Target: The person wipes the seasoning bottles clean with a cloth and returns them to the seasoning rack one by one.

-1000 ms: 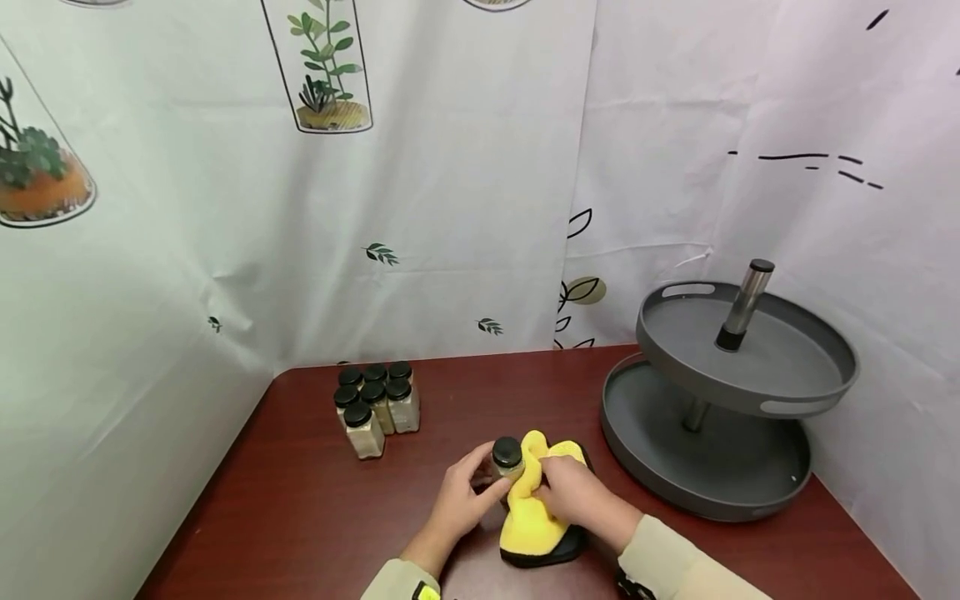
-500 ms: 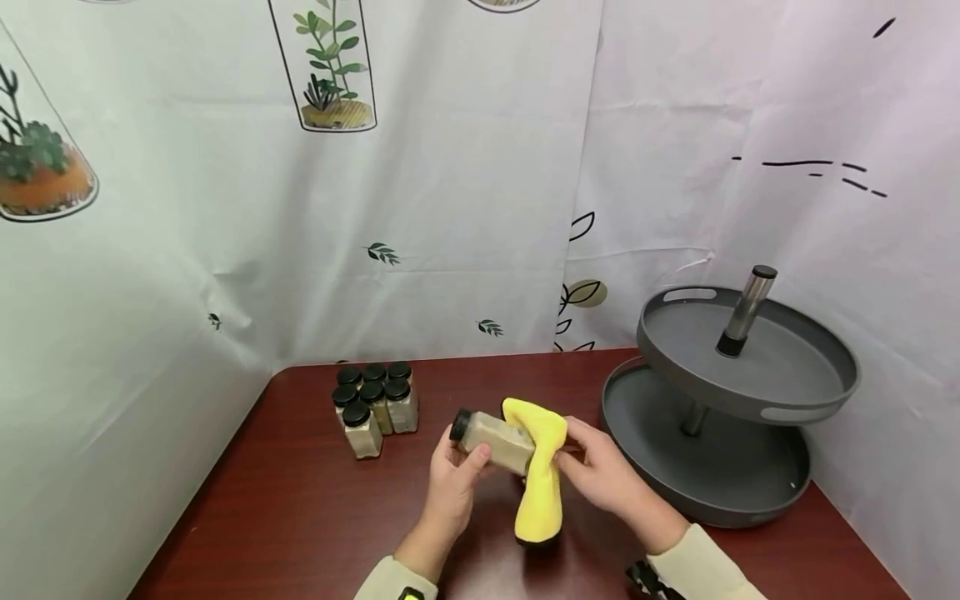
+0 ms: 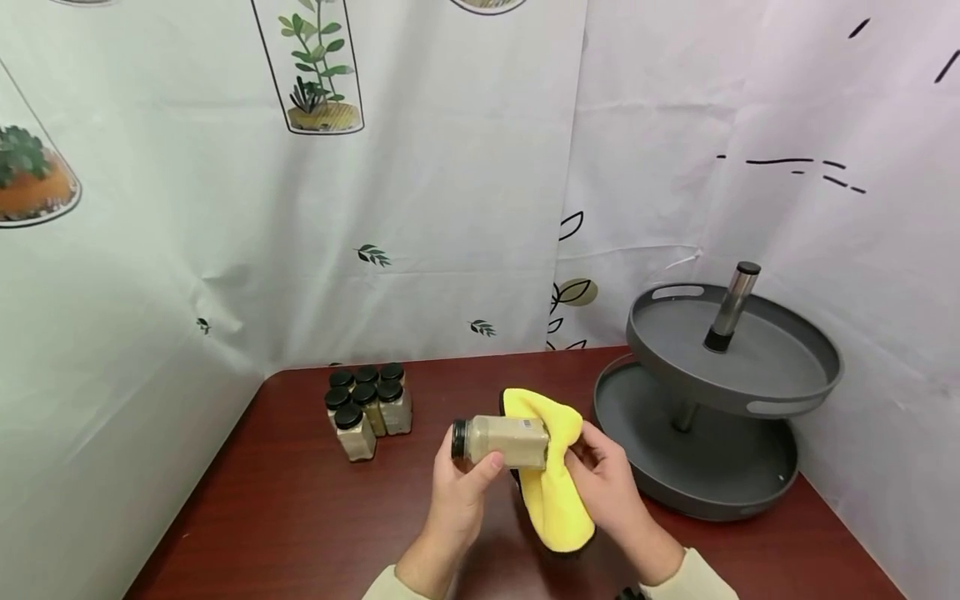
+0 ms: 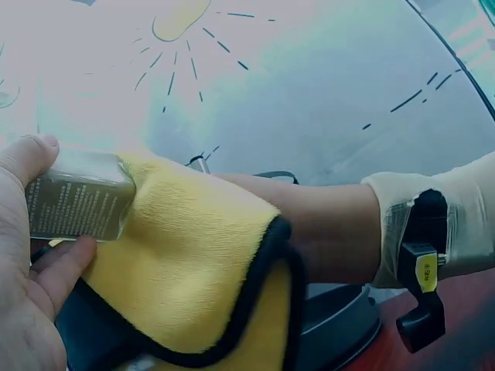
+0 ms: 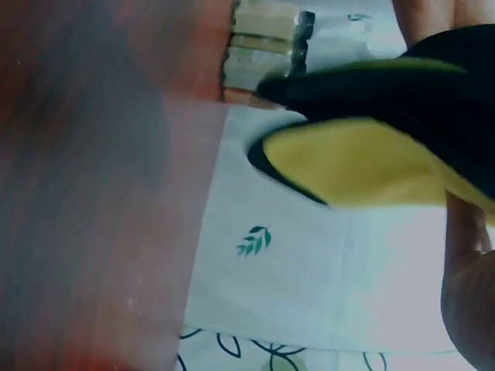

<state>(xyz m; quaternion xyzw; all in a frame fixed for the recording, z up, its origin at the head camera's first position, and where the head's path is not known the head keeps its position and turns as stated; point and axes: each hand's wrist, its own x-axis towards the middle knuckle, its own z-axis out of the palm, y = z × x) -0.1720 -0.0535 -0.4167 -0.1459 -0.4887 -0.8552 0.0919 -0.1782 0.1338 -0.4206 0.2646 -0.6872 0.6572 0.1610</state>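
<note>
My left hand [image 3: 457, 500] grips a square glass spice jar [image 3: 506, 440] with a black lid, lying sideways in the air above the table. Its lid points left, and printed text shows on the glass in the left wrist view, where the thumb and fingers pinch the jar [image 4: 81, 197]. My right hand [image 3: 606, 479] holds a yellow cloth [image 3: 558, 508] with a dark edge and dark backing, bunched against the jar's base end. In the right wrist view the cloth [image 5: 356, 162] hangs in folds from that hand, its fingers partly hidden behind it.
Several black-lidded spice jars [image 3: 357, 435] stand grouped on the red-brown table [image 3: 300, 500] at the back left. A two-tier round grey tray stand [image 3: 750, 396] with a metal post stands at the right. Printed white sheeting [image 3: 450, 208] hangs behind the table.
The jar has gone from upright to sideways, lid left, and is raised. The cloth has been lifted with it and, since half a second ago, spread out and swung lower right.
</note>
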